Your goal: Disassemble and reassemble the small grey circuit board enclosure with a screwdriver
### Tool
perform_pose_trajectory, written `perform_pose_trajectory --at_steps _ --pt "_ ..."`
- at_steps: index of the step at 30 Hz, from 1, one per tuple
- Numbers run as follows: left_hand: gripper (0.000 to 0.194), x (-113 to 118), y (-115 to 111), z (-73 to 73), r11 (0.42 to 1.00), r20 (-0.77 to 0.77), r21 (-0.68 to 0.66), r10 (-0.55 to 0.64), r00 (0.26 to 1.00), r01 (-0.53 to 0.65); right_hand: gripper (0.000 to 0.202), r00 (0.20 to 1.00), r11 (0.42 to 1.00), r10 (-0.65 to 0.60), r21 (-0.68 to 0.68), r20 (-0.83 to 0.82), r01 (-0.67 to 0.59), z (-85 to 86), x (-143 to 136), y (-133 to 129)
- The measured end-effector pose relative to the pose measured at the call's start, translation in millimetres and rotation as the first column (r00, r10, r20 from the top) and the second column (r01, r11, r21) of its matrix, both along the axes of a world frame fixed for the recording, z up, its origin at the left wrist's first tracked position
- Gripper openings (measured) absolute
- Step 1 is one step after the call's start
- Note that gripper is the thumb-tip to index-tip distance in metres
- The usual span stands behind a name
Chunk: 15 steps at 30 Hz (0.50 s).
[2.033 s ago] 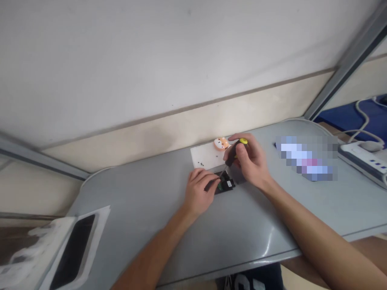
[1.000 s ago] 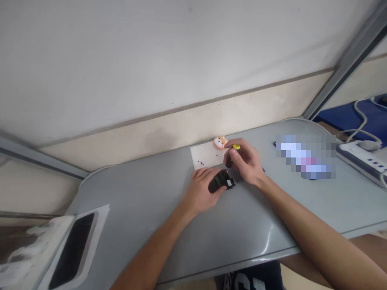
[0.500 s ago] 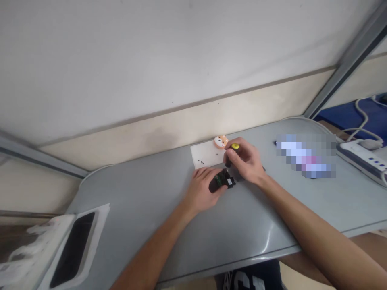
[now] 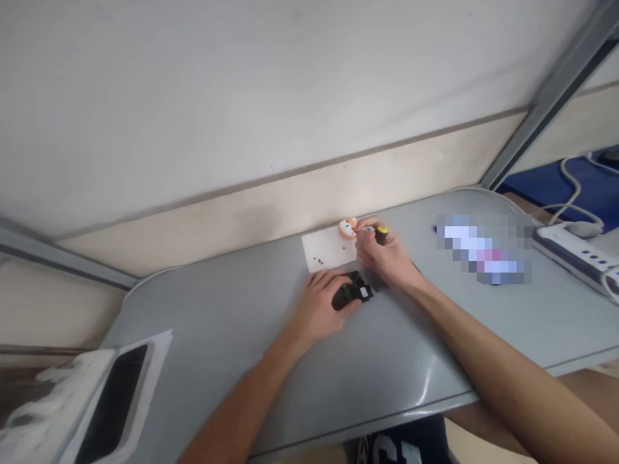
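My left hand (image 4: 322, 303) is wrapped round a small black device (image 4: 360, 292), which shows a green circuit board and a white label. In my right hand (image 4: 384, 254) is a screwdriver (image 4: 382, 232) with a yellow end, held in closed fingers just above and to the right of the device. A white sheet (image 4: 326, 248) behind my left hand carries several tiny dark screws (image 4: 319, 261). Touching or close to my right fingertips is an orange and white animal-faced object (image 4: 347, 227). A dark flat piece (image 4: 376, 280) lies beneath my right hand.
A blurred-out object (image 4: 483, 251) lies on the grey table (image 4: 217, 322) to the right. Beyond it is a white power strip (image 4: 575, 248) with cables. At the left edge, a dark phone-like slab (image 4: 113, 403) rests on white material. A wall stands behind the table.
The screwdriver in my right hand has tilted, its yellow end swinging slightly right. My right fingers have shifted a little left. My left hand still holds the device; the view has moved slightly.
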<state>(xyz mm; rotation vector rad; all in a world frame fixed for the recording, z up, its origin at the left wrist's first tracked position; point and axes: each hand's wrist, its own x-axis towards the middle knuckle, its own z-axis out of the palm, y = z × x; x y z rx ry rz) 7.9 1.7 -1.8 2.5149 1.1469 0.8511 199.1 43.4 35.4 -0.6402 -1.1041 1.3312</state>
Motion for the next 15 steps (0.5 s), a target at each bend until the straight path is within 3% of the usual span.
perform_pose_trajectory --at_steps 3,6,11,15 --pt "0.026 0.0 -0.1 -0.3 1.000 -0.022 0.012 0.000 1.000 0.000 0.046 0.991 0.994 0.079 -0.065 -0.105 -0.086 5.1 1.7 -0.7" --pt "0.026 0.1 -0.2 -0.6 1.000 -0.033 0.018 0.003 0.999 -0.003 0.036 0.982 0.991 0.094 -0.080 -0.162 -0.108 9.8 4.6 -1.8" --pt "0.024 0.4 -0.4 -1.5 0.999 -0.042 0.046 0.004 0.999 -0.002 0.055 0.987 0.985 0.104 -0.124 -0.118 -0.119 11.7 7.2 -3.5" --pt "0.021 1.3 -0.7 -1.2 0.998 -0.028 0.063 0.005 1.000 -0.004 0.051 0.992 0.988 0.079 -0.125 -0.100 -0.091 14.6 4.7 -3.4"
